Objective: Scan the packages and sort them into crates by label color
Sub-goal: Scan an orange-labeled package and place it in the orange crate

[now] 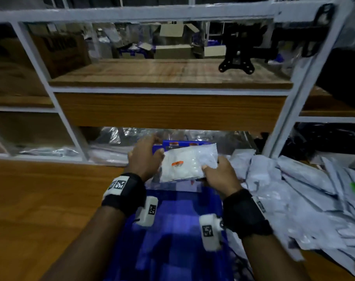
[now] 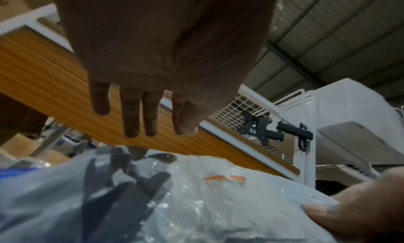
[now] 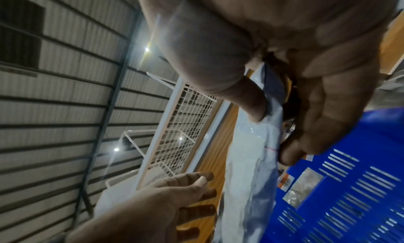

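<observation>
Above the blue slotted plastic crate [image 1: 172, 230], a white plastic-wrapped package [image 1: 188, 162] is pinched at its near corner by the right hand [image 1: 221, 175], orange label [image 1: 177, 164] turned upward, probably for reading; the left hand [image 1: 145, 161] is kept flat-fingered at its edge, gripping nothing.

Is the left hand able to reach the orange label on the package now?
Probably yes. The left hand hovers open beside the package, and the orange label faces up, uncovered. The right hand pinches only the opposite edge.
</observation>
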Demonstrator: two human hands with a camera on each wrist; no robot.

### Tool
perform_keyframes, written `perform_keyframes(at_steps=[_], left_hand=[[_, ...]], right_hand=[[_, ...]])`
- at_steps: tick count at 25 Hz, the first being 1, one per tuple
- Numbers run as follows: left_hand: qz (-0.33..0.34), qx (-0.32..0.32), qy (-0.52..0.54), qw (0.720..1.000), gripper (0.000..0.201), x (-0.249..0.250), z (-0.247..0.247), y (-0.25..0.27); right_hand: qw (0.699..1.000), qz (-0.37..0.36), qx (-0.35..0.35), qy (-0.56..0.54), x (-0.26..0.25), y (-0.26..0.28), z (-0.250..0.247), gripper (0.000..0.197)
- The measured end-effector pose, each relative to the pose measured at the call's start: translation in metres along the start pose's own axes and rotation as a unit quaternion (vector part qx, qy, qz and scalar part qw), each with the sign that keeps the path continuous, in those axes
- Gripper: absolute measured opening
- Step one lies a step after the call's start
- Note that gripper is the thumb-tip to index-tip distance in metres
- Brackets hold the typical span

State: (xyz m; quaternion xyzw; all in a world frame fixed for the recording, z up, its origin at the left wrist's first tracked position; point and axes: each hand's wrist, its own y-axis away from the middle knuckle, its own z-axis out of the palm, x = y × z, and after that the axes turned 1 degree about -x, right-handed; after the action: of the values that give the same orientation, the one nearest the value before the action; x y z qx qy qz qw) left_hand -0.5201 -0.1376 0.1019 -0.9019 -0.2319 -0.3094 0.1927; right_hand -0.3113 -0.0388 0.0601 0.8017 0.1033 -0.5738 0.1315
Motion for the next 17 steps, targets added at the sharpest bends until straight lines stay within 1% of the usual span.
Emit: perform_keyframes(at_steps=[3,4,6,7,8,9,10,11,12,14,15,17], left_hand=[[-0.047,-0.083,-0.033,0.995,0.038,-0.040,0.028,-0.042],[-0.060,-0.111,-0.042,0.991,0.041,-0.045,0.038,-0.045],[-0.076,-0.164,-0.077,0.981,0.043,-0.064,0.065,-0.059],[-0.081,-0.193,-0.105,0.972,0.043,-0.070,0.080,-0.063],[-0.084,-0.228,-0.139,0.960,0.047,-0.078,0.096,-0.066],[-0.085,-0.260,-0.183,0.944,0.056,-0.084,0.111,-0.069],[-0.082,-0.291,-0.222,0.927,0.066,-0.089,0.121,-0.067],[-0.078,-0.310,-0.248,0.915,0.074,-0.095,0.131,-0.067],[-0.077,-0.325,-0.259,0.906,0.080,-0.099,0.138,-0.064],[-0.075,-0.351,-0.265,0.895,0.085,-0.108,0.149,-0.058],[-0.075,-0.362,-0.264,0.891,0.087,-0.114,0.153,-0.058],[-0.087,-0.386,-0.260,0.881,0.093,-0.119,0.156,-0.058]], right_hand=[[0.995,0.078,0.008,0.069,0.004,-0.046,0.047,0.036],[0.991,0.095,0.010,0.091,0.009,-0.055,0.056,0.039],[0.980,0.141,0.040,0.138,0.022,-0.077,0.075,0.042],[0.971,0.170,0.046,0.159,0.031,-0.084,0.082,0.043],[0.964,0.189,0.036,0.185,0.040,-0.092,0.088,0.043],[0.956,0.209,0.008,0.207,0.045,-0.096,0.094,0.043],[0.949,0.212,-0.022,0.232,0.055,-0.102,0.096,0.043],[0.950,0.219,-0.027,0.221,0.059,-0.108,0.098,0.043],[0.948,0.221,-0.036,0.225,0.065,-0.111,0.100,0.045],[0.930,0.240,-0.060,0.273,0.075,-0.116,0.105,0.051],[0.927,0.237,-0.053,0.286,0.081,-0.118,0.108,0.054],[0.932,0.238,-0.018,0.272,0.090,-0.120,0.115,0.059]])
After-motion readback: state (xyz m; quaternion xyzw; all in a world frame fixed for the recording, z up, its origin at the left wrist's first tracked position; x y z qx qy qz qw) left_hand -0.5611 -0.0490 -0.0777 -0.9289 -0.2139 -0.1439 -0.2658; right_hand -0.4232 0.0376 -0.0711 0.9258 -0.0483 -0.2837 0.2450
